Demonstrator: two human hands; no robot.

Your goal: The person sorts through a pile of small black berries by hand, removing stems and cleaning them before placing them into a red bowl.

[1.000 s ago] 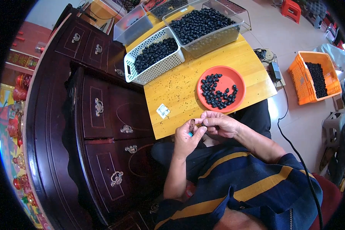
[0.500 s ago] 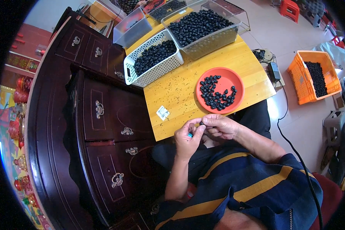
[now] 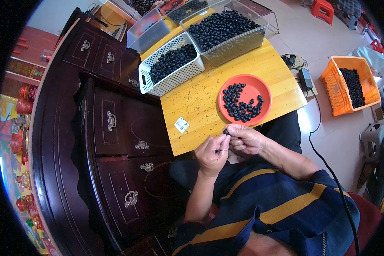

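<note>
My right hand pinches a small round black piece between thumb and fingers, just past the table's near edge. My left hand is closed beside it, its fingertips close to that piece. Something thin and dark shows at the left fingers, too small to make out. Beyond the hands, a round red plate rests on the yellow wooden table. Many similar black pieces lie in it, some with a hole in the middle.
A white perforated basket and a clear plastic bin, both filled with black pieces, stand at the back. Dark crumbs and a small white packet lie on the table. Dark drawers flank the left; an orange crate sits right, near a black cable.
My left hand has turned, its fingers drawn together; a blue spot that showed at it is hidden now. My right hand has risen slightly with the black piece, which shows more clearly.
</note>
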